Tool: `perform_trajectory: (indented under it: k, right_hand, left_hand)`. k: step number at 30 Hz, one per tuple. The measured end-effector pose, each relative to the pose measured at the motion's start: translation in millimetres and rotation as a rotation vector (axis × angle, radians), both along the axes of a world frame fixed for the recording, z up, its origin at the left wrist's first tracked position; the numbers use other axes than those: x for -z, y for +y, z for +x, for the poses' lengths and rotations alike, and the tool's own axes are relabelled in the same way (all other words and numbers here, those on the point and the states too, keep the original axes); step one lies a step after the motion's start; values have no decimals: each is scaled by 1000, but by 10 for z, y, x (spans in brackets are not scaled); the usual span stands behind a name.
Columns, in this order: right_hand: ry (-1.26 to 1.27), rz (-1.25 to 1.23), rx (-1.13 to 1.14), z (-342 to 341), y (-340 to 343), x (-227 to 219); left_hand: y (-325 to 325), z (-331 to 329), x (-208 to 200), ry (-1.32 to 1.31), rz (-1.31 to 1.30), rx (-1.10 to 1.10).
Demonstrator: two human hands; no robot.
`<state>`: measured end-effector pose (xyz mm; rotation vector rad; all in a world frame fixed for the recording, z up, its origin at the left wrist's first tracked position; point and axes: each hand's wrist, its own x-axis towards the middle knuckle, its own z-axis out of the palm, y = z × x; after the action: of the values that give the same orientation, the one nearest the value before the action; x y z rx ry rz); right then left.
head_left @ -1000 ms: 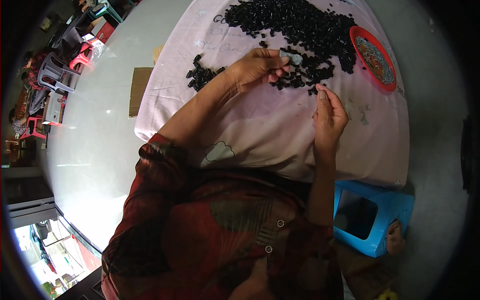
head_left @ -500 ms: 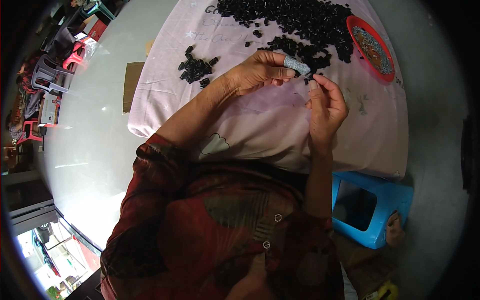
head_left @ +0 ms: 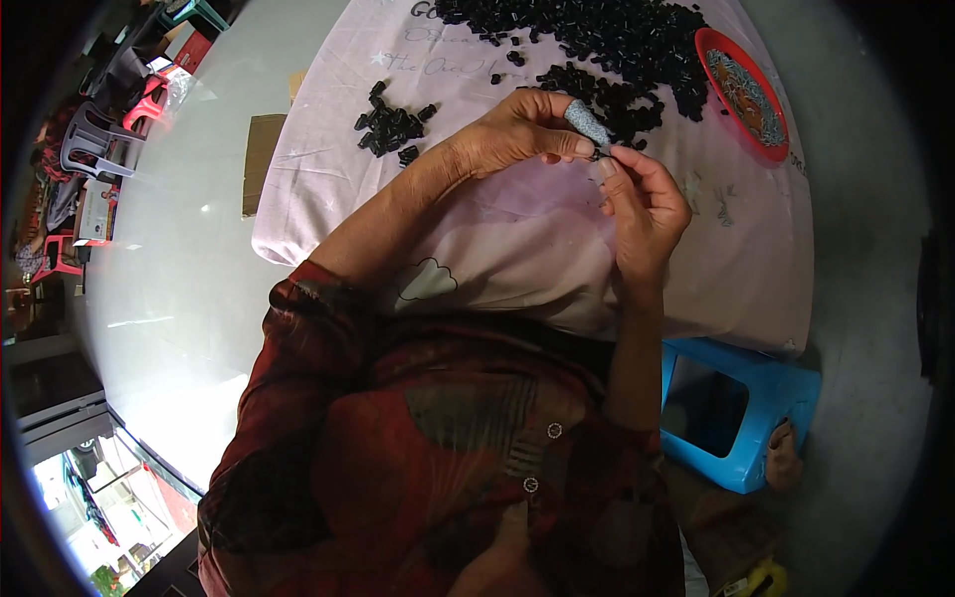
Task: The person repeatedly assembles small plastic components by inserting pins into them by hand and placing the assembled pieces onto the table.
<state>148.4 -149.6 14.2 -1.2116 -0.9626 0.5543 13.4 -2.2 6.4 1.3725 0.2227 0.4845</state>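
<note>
My left hand [head_left: 522,134], a grey speckled cover on one finger, pinches a small black plastic piece [head_left: 599,154] over the cloth. My right hand [head_left: 647,204] meets it from the right, thumb and fingertip closed together at the piece; what they hold is too small to make out. Just beyond the hands lies a big heap of similar black pieces [head_left: 617,50]. A smaller cluster of black pieces [head_left: 390,127] rests left of my left wrist. At the far right, a red tray [head_left: 768,153] holds many thin grey metal bits [head_left: 753,99].
A pink printed cloth [head_left: 477,239] covers the table. Some loose metal bits [head_left: 725,211] lie on it right of my right hand. A blue plastic stool [head_left: 741,468] stands below the table's right corner. Cardboard [head_left: 264,164] is on the floor at left, with chairs [head_left: 90,149] farther off.
My right fingertips have moved slightly left and now meet the black piece in my left hand. My left finger with the grey cover has tilted more downward.
</note>
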Motion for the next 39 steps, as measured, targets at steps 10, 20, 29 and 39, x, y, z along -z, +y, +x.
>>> perform_trajectory:
  k: [10, 20, 29, 39]
  right_hand:
    - [110, -186, -189, 50, -47, -67]
    - [136, -296, -257, 41, -44, -55]
    - [99, -300, -294, -1, -47, -67]
    - [-204, -4, -145, 0, -15, 142]
  left_hand:
    - [79, -101, -85, 17, 68, 86]
    - [132, -138, -69, 70, 132, 166]
    - [127, -142, -103, 85, 142, 230]
    - [-35, -38, -18, 178, -185, 57]
